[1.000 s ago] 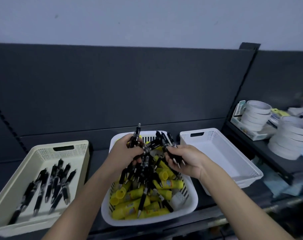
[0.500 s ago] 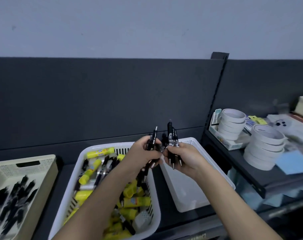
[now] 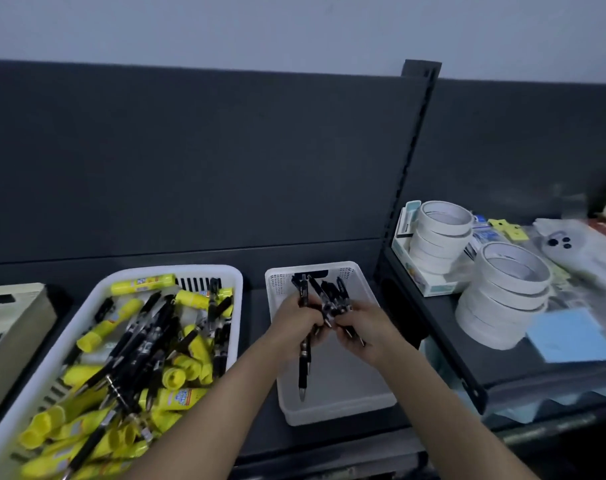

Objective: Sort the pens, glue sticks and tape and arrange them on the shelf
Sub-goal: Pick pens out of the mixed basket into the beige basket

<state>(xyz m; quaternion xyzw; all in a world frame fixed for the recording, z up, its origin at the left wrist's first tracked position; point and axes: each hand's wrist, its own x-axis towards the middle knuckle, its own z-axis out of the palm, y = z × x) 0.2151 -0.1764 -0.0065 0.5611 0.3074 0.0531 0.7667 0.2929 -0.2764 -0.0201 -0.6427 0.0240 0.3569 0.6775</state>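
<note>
pens [image 3: 324,299] clutched in both hands' grip

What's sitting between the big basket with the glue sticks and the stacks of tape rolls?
In the head view, a small white basket, with both hands holding black pens above it.
</note>
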